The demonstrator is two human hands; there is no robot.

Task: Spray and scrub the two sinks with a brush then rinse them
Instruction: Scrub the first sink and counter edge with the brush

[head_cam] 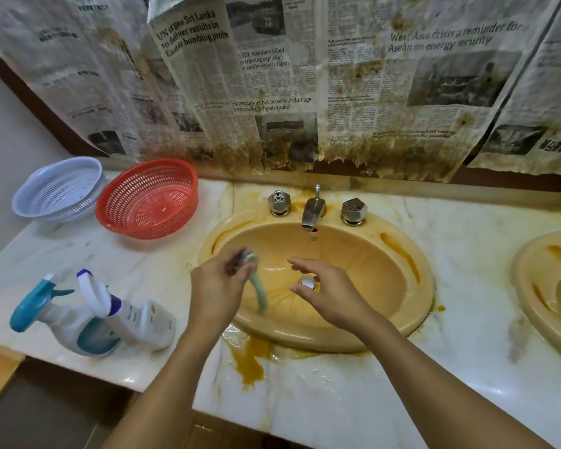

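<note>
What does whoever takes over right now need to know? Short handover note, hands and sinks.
Left hand: grips the brush over the left side of the near sink.
Right hand: open, holds nothing, above the drain plug.
Two spray bottles are on the counter, left of the sink.
Done: unclear. Orange stains show on the rim, and the counter in front is wet.
Left: probably finish scrubbing and rinse this sink, then do the second sink at the right edge.
</note>
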